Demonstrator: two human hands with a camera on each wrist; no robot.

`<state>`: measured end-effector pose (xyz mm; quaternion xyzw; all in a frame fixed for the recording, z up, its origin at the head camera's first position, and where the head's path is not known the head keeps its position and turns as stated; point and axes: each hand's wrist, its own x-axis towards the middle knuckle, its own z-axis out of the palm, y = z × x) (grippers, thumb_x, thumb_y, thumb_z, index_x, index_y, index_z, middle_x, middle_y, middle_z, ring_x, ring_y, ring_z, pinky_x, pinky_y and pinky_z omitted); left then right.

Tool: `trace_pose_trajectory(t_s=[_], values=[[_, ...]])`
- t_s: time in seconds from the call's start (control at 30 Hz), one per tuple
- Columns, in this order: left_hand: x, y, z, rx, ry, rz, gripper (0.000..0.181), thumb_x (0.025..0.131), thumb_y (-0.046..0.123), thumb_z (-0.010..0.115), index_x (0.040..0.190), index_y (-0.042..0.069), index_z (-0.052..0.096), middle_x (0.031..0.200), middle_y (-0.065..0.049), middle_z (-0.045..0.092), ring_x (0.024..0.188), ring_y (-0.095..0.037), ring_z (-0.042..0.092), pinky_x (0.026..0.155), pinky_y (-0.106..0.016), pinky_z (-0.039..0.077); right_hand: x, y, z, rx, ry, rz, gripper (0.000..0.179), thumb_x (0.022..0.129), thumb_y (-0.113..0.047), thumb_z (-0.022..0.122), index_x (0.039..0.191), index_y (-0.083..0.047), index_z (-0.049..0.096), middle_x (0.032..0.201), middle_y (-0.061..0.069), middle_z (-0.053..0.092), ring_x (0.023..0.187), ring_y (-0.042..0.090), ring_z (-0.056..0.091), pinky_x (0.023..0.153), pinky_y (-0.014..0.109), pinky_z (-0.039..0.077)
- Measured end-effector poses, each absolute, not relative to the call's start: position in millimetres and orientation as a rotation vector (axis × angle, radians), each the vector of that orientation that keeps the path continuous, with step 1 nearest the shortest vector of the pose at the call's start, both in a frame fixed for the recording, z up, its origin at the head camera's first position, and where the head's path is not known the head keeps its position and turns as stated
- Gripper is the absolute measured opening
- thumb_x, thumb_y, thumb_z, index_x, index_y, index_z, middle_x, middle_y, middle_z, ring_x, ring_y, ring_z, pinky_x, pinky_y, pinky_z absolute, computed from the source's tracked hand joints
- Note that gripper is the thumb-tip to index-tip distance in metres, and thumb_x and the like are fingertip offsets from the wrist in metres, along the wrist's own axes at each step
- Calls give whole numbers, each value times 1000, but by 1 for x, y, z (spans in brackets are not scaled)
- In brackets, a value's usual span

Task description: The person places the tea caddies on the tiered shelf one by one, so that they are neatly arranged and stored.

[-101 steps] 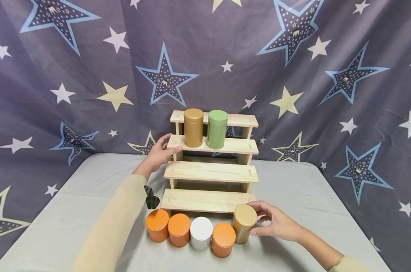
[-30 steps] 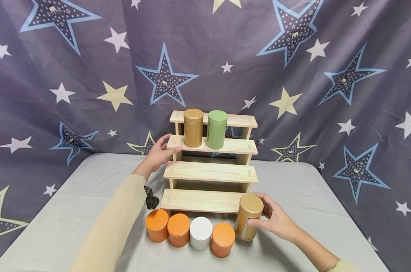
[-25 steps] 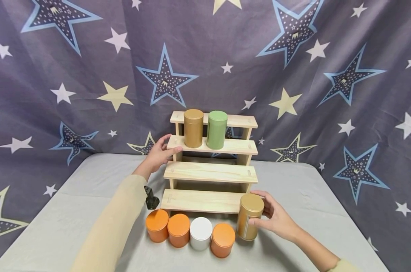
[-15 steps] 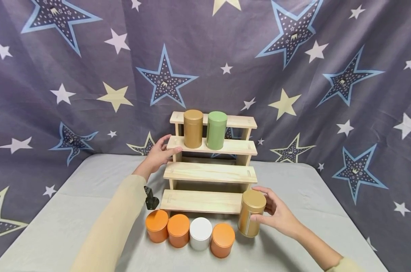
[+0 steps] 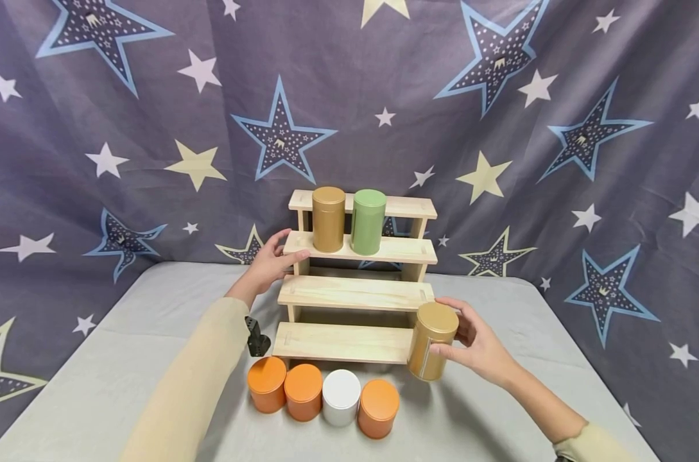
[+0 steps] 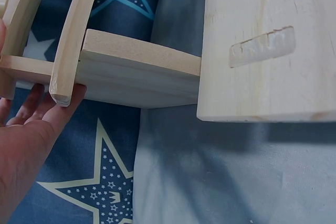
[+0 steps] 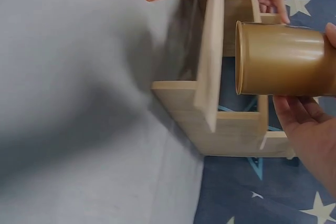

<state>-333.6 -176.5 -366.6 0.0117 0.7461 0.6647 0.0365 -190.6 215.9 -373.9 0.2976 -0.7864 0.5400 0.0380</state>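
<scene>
My right hand (image 5: 479, 343) grips a tall gold tin (image 5: 432, 340), thumb on the near side and fingers behind. The tin is upright, lifted off the table, and overlaps the right end of the lowest step. In the right wrist view the gold tin (image 7: 289, 59) shows its smooth side. A stepped wooden display stand (image 5: 349, 292) has several tiers. My left hand (image 5: 268, 263) holds the left end of its second tier from the top, thumb in front. On that tier stand a brown-gold tin (image 5: 328, 221) and a green tin (image 5: 369, 221).
Short lidded tins stand in a row before the stand: an orange tin (image 5: 267, 385), another orange tin (image 5: 303, 393), a white tin (image 5: 341, 398) and a third orange tin (image 5: 379, 409). A starry cloth (image 5: 349, 83) hangs behind the grey-covered table (image 5: 124, 353).
My right hand has taken hold of the gold tin, lifted it from the row's right end, and moved it up and slightly right toward the lowest step. The left hand stays put.
</scene>
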Motion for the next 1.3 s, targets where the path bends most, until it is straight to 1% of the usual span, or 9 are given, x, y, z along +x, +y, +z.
trace_pose_trajectory(t_s=[0.2, 0.3, 0.53, 0.6, 0.77, 0.9, 1.1, 1.2, 1.3], values=[[-334, -177, -367, 33, 2311, 2030, 88, 83, 25, 72, 150, 23, 16, 143, -21, 40, 126, -36, 46, 97, -53, 45, -197, 217, -361, 885, -2390, 1631, 70, 78, 7, 69, 137, 2, 33, 109, -17, 60, 93, 2, 62, 81, 18, 50], [-333, -176, -366, 36, 2312, 2026, 88, 83, 25, 72, 150, 23, 16, 142, -20, 41, 125, -35, 46, 96, -52, 45, -200, 219, -354, 854, -2394, 1614, 70, 79, 5, 69, 138, 1, 33, 110, -17, 60, 95, 3, 62, 82, 17, 50], [-332, -176, -364, 33, 2297, 2030, 88, 83, 24, 72, 150, 23, 15, 142, -19, 41, 126, -36, 45, 96, -53, 45, -210, 220, -337, 739, -2402, 1553, 71, 80, 1, 71, 140, -6, 33, 112, -18, 57, 96, 0, 60, 82, 14, 49], [-331, -176, -364, 31, 2293, 2033, 88, 83, 23, 72, 150, 23, 15, 141, -19, 42, 125, -35, 45, 96, -53, 46, -213, 219, -333, 708, -2393, 1543, 72, 79, 0, 71, 140, -6, 34, 113, -18, 57, 96, 0, 60, 81, 14, 49], [-331, -176, -364, 30, 2302, 2027, 86, 84, 24, 71, 150, 23, 16, 138, -19, 44, 123, -34, 47, 95, -52, 46, -219, 215, -327, 652, -2382, 1530, 73, 79, -2, 72, 140, -4, 33, 113, -15, 55, 95, -2, 59, 81, 12, 48], [-331, -176, -365, 35, 2313, 2014, 87, 83, 26, 71, 150, 23, 15, 138, -19, 44, 123, -34, 47, 96, -51, 45, -223, 214, -324, 636, -2379, 1516, 72, 79, -3, 72, 140, -7, 34, 113, -13, 55, 95, -2, 58, 80, 12, 48], [-332, -177, -365, 20, 2320, 2015, 87, 83, 26, 72, 150, 24, 16, 137, -18, 45, 122, -33, 48, 97, -51, 45, -229, 212, -320, 607, -2374, 1498, 72, 79, -5, 73, 140, -8, 34, 112, -15, 55, 95, -3, 58, 80, 12, 47], [-333, -177, -365, 21, 2321, 2015, 87, 83, 26, 72, 150, 24, 16, 138, -18, 45, 123, -33, 47, 97, -51, 45, -232, 211, -316, 585, -2363, 1491, 72, 79, -5, 73, 140, -8, 35, 112, -12, 56, 94, -2, 58, 79, 12, 48], [-332, -177, -364, 24, 2319, 2012, 88, 83, 26, 72, 150, 24, 16, 139, -19, 44, 124, -34, 46, 98, -52, 44, -236, 209, -311, 549, -2361, 1482, 73, 79, -6, 74, 141, -8, 35, 113, -4, 56, 92, -1, 58, 78, 12, 48]])
